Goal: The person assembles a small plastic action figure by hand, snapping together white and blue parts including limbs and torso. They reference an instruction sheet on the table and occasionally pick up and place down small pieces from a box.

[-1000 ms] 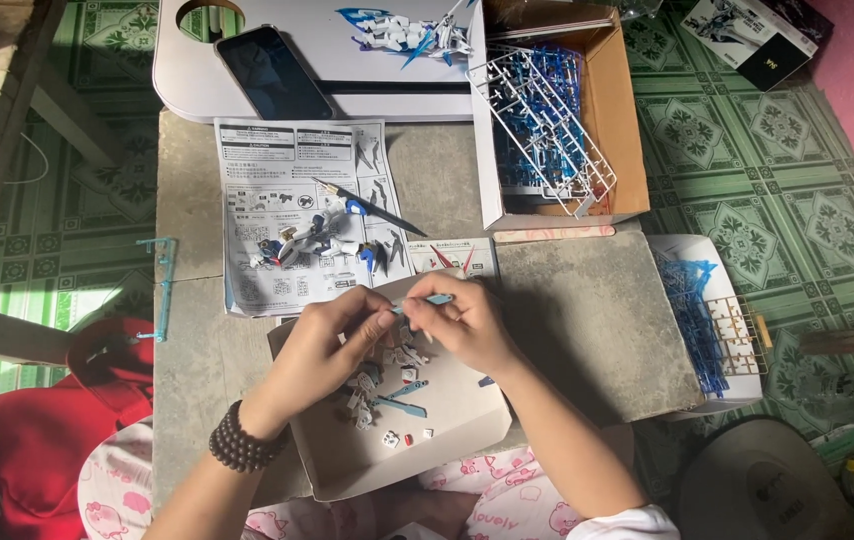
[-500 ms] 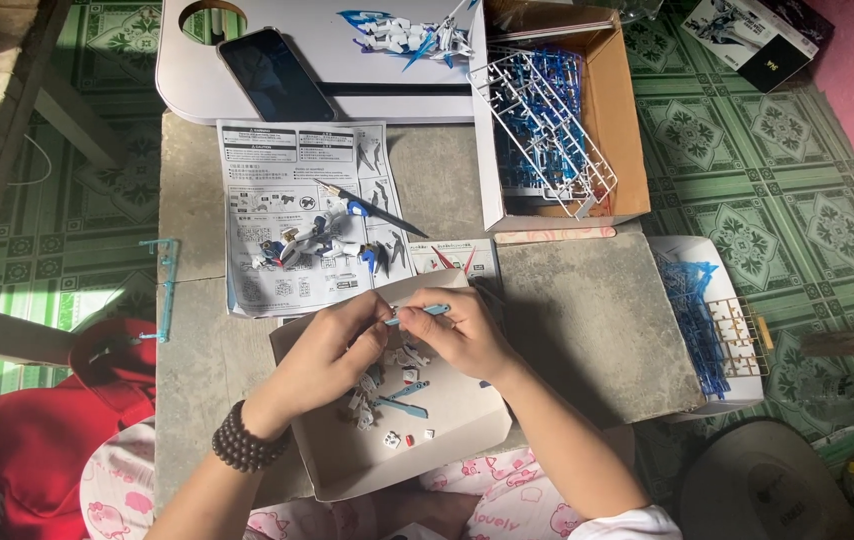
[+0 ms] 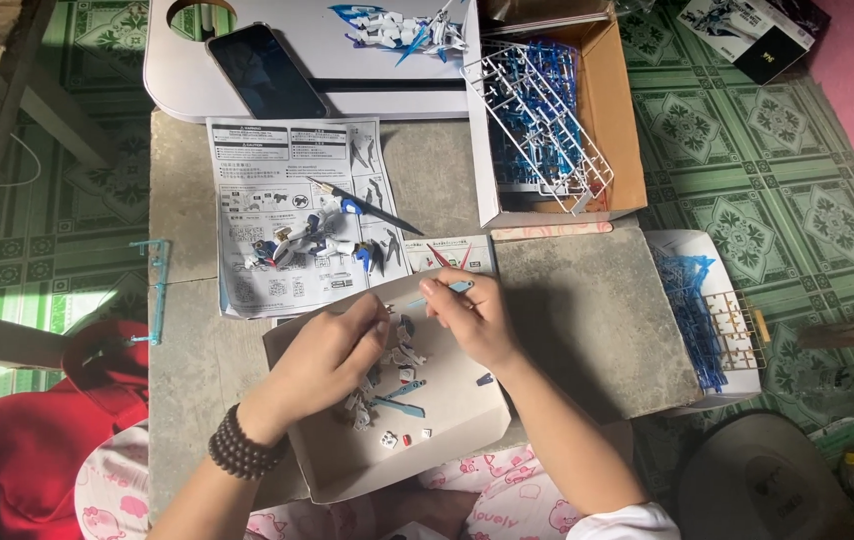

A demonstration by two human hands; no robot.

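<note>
My left hand (image 3: 332, 355) pinches a small model part over the cardboard lid tray (image 3: 457, 425). Close beside it, my right hand (image 3: 472, 318) grips a thin blue-handled tool (image 3: 452, 290) with its tip toward my left fingers. Several small white, blue and red model parts (image 3: 397, 385) lie loose in the tray under both hands. A partly built blue and white model figure (image 3: 317, 240) rests on the instruction sheet (image 3: 247, 200) just beyond the tray.
A craft knife (image 3: 362, 205) lies on the sheet. An open cardboard box (image 3: 622, 120) holds blue and white part frames. A phone (image 3: 267, 70) lies on a white lap desk (image 3: 177, 90). More part frames (image 3: 697, 310) sit on a lid at right.
Both hands have shifted slightly apart over the tray; my right hand has turned the blue tool a little. The parts on the table have stayed where they were.
</note>
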